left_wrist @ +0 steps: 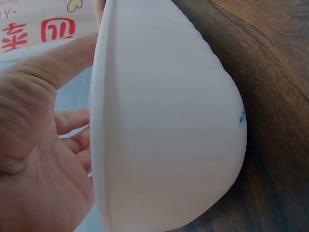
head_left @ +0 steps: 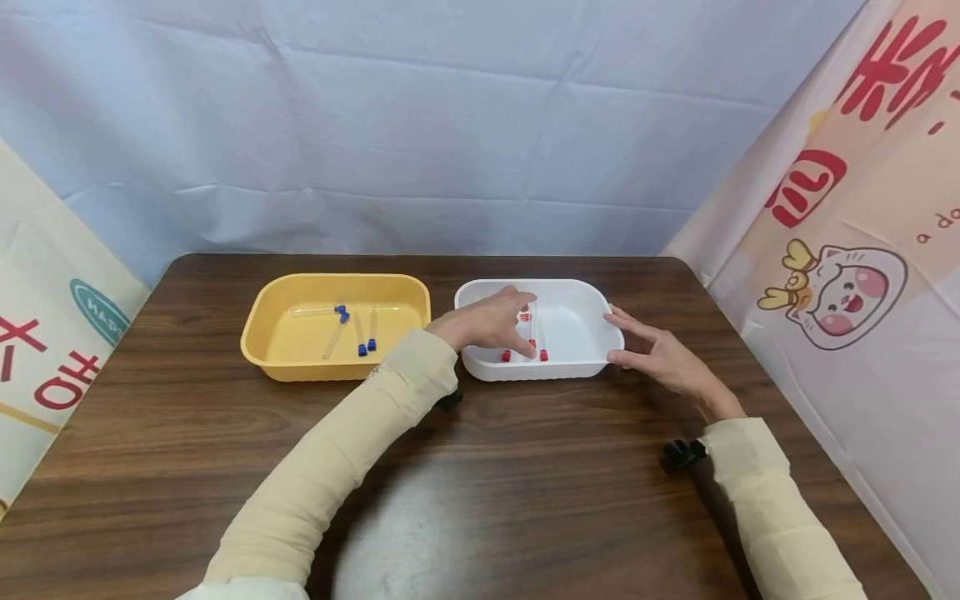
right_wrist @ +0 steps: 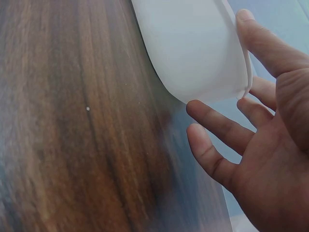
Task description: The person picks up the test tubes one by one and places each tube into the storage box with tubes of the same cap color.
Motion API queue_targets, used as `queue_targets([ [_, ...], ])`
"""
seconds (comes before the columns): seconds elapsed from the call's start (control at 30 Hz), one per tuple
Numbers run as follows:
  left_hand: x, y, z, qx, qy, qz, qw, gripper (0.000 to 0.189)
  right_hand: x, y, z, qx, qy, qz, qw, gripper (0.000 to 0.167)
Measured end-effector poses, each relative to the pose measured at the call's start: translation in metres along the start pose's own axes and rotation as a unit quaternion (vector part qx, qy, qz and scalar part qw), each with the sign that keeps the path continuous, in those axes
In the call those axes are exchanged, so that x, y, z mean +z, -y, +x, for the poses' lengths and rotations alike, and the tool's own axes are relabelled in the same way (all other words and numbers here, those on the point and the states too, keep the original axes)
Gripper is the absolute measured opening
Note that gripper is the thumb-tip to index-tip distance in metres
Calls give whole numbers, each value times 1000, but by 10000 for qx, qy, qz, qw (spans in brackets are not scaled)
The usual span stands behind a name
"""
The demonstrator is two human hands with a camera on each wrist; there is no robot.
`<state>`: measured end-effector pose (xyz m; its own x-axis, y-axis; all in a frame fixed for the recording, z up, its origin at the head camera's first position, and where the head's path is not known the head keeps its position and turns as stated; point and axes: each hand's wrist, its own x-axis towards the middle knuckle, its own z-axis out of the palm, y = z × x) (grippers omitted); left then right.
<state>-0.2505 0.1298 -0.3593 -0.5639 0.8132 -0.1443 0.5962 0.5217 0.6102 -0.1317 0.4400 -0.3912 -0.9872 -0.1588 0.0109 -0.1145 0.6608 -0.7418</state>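
Note:
Inside the white basin (head_left: pixel 577 372) lie several clear tubes with red caps (head_left: pixel 543 355), partly covered by my left hand (head_left: pixel 495 321). That hand reaches in over the near-left rim, thumb and fingers spread apart above the tubes; no tube is visibly gripped. In the left wrist view the basin's wall (left_wrist: pixel 169 116) hides the fingertips. At the basin's right end, my right hand (head_left: pixel 663 358) has its thumb at the rim and its other fingers spread around the corner. The right wrist view shows the thumb (right_wrist: pixel 263 43) touching the rim.
To the left stands a yellow basin (head_left: pixel 300 372) holding several clear tubes with blue caps (head_left: pixel 362 350). Both basins rest towards the back of a dark wooden table (head_left: pixel 480 483). A pale cloth (head_left: pixel 420 125) hangs behind it, with printed cloths at both sides.

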Motion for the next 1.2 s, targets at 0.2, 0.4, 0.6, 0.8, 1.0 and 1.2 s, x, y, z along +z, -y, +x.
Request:
queue_targets([
  [0.2, 2, 0, 0, -56, 29, 40, 10000, 94, 1, 0, 0, -62, -7, 84, 9999, 69],
  [0.4, 2, 0, 1, -159, 56, 72, 9998, 95, 1, 0, 0, 22, -15, -39, 10000, 70],
  [0.6, 3, 2, 2, -171, 84, 4, 9998, 96, 1, 0, 1, -17, -2, 15, 10000, 69],
  [0.8, 5, 3, 3, -287, 125, 94, 9995, 100, 1, 0, 0, 29, -23, -60, 10000, 70],
  [1.0, 5, 5, 2, -320, 69, 158, 9993, 94, 1, 0, 0, 68, -33, -49, 10000, 70],
  [1.2, 2, 5, -3, -147, -76, 212, 9996, 85, 0, 1, -2, 127, -36, -70, 9999, 72],
])
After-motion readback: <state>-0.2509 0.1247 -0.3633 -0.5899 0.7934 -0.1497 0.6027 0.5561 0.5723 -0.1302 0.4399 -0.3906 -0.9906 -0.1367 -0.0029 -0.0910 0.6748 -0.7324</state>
